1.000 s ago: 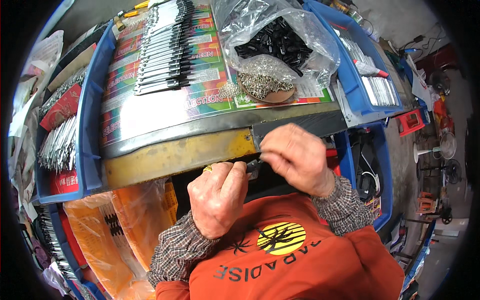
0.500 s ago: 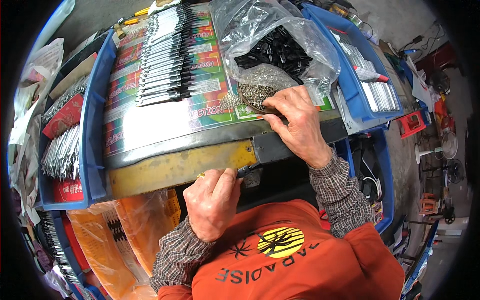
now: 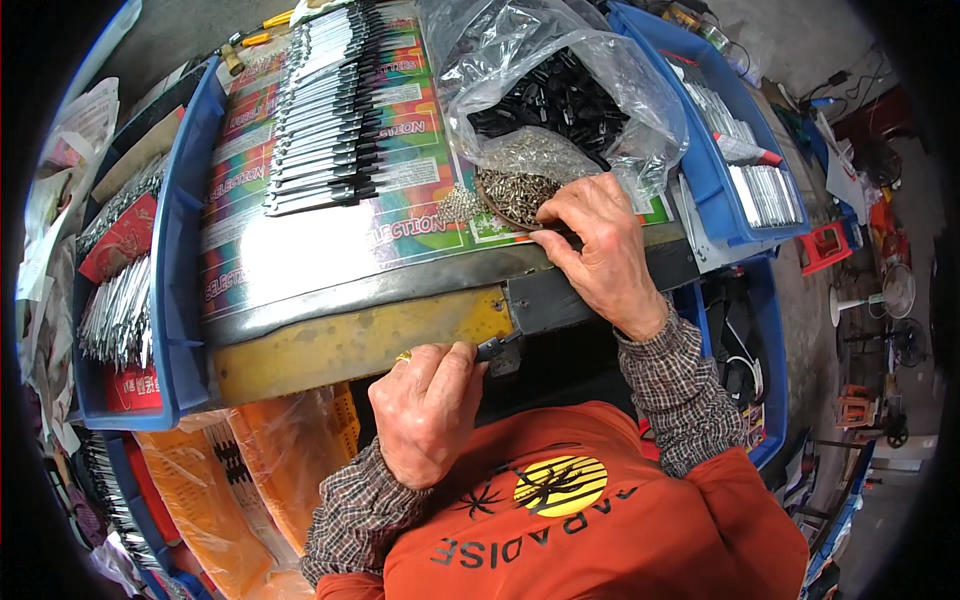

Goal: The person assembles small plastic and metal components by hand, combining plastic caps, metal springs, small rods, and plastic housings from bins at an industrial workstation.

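Glinting metal screws [image 3: 520, 192], round dish [image 3: 497, 208]

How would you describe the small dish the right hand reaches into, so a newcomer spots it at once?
Start at the bench top with its shiny, colourful printed sheet. Near its front edge, just below the clear plastic bag of black parts, sits a shallow round dish under the right hand fingertips. Unlike the blue bins, it is brown and heaped with tiny metal screws.

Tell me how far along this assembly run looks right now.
Done: a row of finished black-handled metal pieces lies on the tabletop. In hand: the left hand holds a small dark part at the table edge; the right hand reaches into the small silver parts. Left: a clear bag holds many black parts.
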Motion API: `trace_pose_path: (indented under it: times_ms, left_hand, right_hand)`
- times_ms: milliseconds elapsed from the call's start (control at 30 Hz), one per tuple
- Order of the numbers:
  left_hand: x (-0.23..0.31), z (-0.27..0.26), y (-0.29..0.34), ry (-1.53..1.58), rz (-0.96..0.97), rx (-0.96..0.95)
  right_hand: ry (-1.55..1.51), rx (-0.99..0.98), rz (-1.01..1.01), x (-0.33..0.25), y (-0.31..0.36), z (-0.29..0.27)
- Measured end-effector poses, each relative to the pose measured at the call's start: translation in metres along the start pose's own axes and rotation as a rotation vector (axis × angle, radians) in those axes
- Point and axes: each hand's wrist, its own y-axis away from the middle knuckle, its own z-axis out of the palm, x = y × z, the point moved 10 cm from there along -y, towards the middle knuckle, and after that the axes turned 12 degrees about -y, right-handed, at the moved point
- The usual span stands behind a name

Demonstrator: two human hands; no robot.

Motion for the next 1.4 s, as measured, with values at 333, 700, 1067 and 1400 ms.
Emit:
trace_pose_path:
  times_ms: [333,700,1067,1400]
  left_hand:
    - [0.002,0.001,0.0,0.007,0.008,0.003]
    - [0.001,-0.002,-0.002,0.052,-0.055,-0.033]
    - [-0.003,0.001,0.0,0.16,-0.101,-0.079]
    - [0.004,-0.005,0.0,0.165,-0.093,-0.068]
  right_hand:
    - [-0.022,0.054,-0.027,0.003,0.007,-0.003]
    - [-0.193,0.029,0.024,0.007,0.005,-0.008]
    - [-0.615,-0.069,0.044,-0.049,0.033,0.002]
    - [-0.571,-0.048,-0.07,-0.066,0.046,0.007]
